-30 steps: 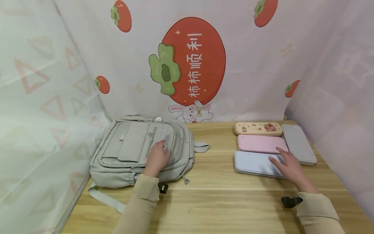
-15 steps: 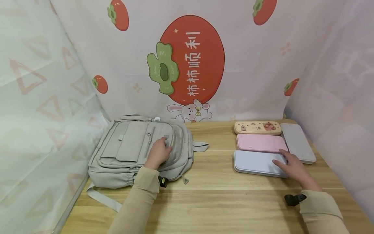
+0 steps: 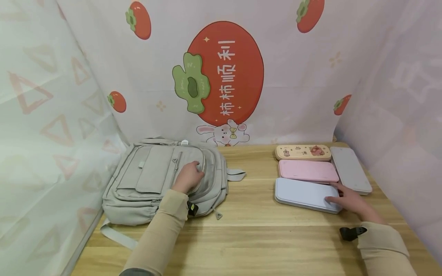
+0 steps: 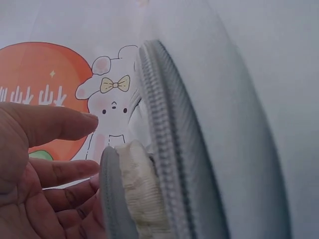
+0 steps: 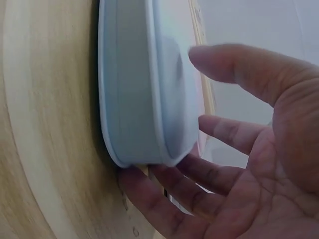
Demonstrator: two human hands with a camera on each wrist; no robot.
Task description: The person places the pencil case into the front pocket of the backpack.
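A grey backpack (image 3: 155, 165) lies flat on the left of the table. My left hand (image 3: 188, 178) is over its front pocket; in the left wrist view the thumb stands apart while the other fingers reach the edge of a pocket flap (image 4: 113, 194), beside an open zipper (image 4: 162, 124). On the right, my right hand (image 3: 350, 199) is at the near end of a light blue pencil case (image 3: 304, 192). Its fingertips touch the case's end and lower edge, and the thumb hovers over the lid in the right wrist view.
Behind the blue case lie a pink pencil case (image 3: 307, 170) and a cream one with cartoon prints (image 3: 300, 152). A pale grey case (image 3: 352, 168) lies lengthwise by the right wall. Printed cloth (image 3: 293, 96) encloses the wooden table (image 3: 255, 241).
My right hand has moved rightward to the blue case's end, and that end has swung slightly toward me. My left hand has stayed over the backpack, its fingers shifting slightly at the pocket.
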